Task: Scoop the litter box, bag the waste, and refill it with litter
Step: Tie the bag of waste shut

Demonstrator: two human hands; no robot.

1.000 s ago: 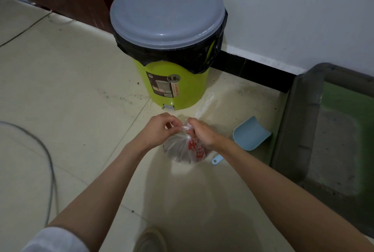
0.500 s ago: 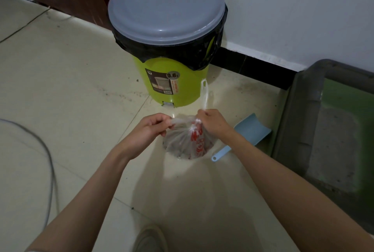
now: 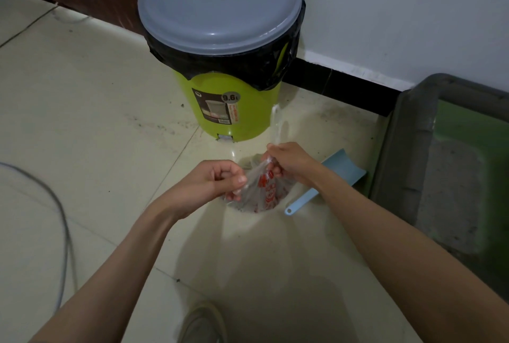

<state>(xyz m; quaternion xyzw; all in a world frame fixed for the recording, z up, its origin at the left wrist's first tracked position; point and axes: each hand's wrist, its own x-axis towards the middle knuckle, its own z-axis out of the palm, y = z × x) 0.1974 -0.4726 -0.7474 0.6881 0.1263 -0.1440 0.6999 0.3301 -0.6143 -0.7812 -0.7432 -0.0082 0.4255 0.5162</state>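
Clear plastic bag [image 3: 257, 194] with red print and dark waste, on the floor tile [image 3: 82, 122] at centre frame, pinched at the neck from both sides. Left hand [image 3: 212, 185] at 9 o'clock of the bag, fingers curled round one twisted handle. Right hand [image 3: 289, 162] at 1 o'clock, gripping the other handle, its strip standing upward. Blue litter scoop [image 3: 334, 174] at 3 o'clock, partly behind the right wrist. Litter box [image 3: 407, 155] further right. Green pedal bin [image 3: 228, 111] with grey lid at 12 o'clock.
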